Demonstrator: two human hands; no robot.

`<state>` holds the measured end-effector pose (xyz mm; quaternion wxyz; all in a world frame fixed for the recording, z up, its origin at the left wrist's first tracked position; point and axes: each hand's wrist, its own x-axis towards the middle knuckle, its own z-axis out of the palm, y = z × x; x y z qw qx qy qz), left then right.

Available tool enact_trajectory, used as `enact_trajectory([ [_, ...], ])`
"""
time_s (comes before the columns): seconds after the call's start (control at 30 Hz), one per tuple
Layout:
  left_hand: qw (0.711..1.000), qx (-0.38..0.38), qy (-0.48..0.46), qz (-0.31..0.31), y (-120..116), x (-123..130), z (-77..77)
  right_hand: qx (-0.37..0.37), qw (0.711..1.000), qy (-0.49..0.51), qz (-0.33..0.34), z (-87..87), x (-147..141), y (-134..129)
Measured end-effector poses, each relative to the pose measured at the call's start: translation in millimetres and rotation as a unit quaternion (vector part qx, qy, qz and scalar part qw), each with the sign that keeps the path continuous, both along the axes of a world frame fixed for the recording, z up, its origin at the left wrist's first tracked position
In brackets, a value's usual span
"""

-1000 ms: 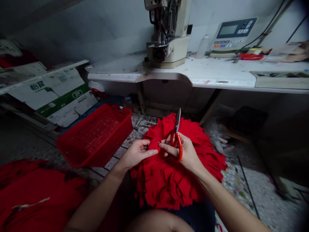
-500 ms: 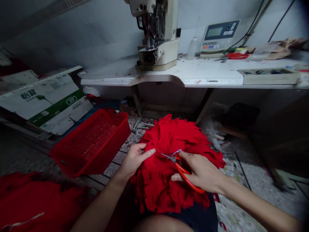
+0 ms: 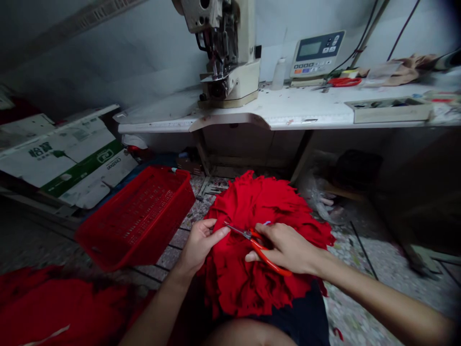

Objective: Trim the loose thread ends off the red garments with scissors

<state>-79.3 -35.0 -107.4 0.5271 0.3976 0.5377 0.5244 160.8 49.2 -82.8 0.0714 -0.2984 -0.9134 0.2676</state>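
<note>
The left hand (image 3: 201,240) pinches the edge of a ruffled heap of bright red cloth pieces (image 3: 248,286) lying on the person's lap; the right hand (image 3: 284,247) grips metal scissors with red-orange handles (image 3: 268,262), the tips close by the left thumb. Left of the heap stands a red perforated plastic basket (image 3: 162,235). Beyond it, a white cardboard carton with a green band (image 3: 77,166) reads "Cestbon", with large green Chinese characters 怡寶
</note>
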Motion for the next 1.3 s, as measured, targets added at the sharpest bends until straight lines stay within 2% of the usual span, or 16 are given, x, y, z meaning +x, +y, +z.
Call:
enact_trajectory([
  [0.2,0.998,-0.004,-0.055,-0.002,-1.0,3.6,1.9,0.025,1.0,-0.004,-0.006,-8.7,4.4,7.6],
  [0.33,0.998,0.002,-0.063,0.01,-2.1,4.6,1.8,0.027,0.999,-0.021,0.009,-4.8,7.5,7.9],
  [0.5,1.0,-0.003,-0.025,0.004,-5.4,2.8,-1.8,0.019,0.999,-0.02,0.028,4.5,1.4,5.3],
  [0.7,0.999,0.035,0.002,-0.004,-7.9,2.9,-6.7,0.014,0.999,0.002,0.047,12.0,-17.4,8.0],
  [0.8,0.999,0.033,0.02,0.009,-10.6,4.7,-7.3,0.02,0.998,0.008,0.063,11.0,-25.6,10.0],
  [0.9,0.998,0.025,0.049,0.008,-21.2,-2.2,-5.6,0.016,0.997,0.026,0.069,3.0,-27.6,12.0],
  [0.93,0.997,0.027,0.066,-0.004,-26.9,-8.1,-4.4,0.004,0.997,0.04,0.063,-0.8,-26.3,12.8],
  [1.0,0.992,0.038,0.099,-0.065,-40.1,-25.1,-1.5,-0.045,0.995,0.078,0.036,-8.8,-20.4,15.0],
  [1.03,0.985,0.04,0.109,-0.127,-46.5,-34.8,-0.2,-0.079,0.992,0.096,0.014,-12.7,-16.2,16.4],
  [1.07,0.973,0.033,0.097,-0.206,-51.6,-44.2,0.8,-0.113,0.987,0.11,-0.009,-16.7,-11.5,18.0],
  [1.1,0.963,0.024,0.065,-0.26,-54.9,-52.3,1.5,-0.142,0.982,0.121,-0.033,-20.6,-6.7,19.6],
  [1.13,0.962,0.017,0.045,-0.268,-55.6,-58.4,1.7,-0.163,0.977,0.128,-0.053,-24.6,-2.1,21.1],
  [1.17,0.972,0.012,0.045,-0.229,-53.6,-62.1,1.4,-0.175,0.973,0.133,-0.07,-28.8,2.1,22.3],
  [1.23,0.993,0.009,0.093,-0.07,-41.7,-62.7,-0.5,-0.179,0.97,0.136,-0.089,-37.2,8.1,23.4],
  [1.27,0.992,0.008,0.123,0.011,-33.1,-60.5,-2.1,-0.178,0.97,0.136,-0.093,-41.1,9.9,23.2],
  [1.3,0.988,0.009,0.137,0.066,-23.9,-57.5,-4.0,-0.179,0.97,0.135,-0.093,-44.5,11.0,22.5],
])
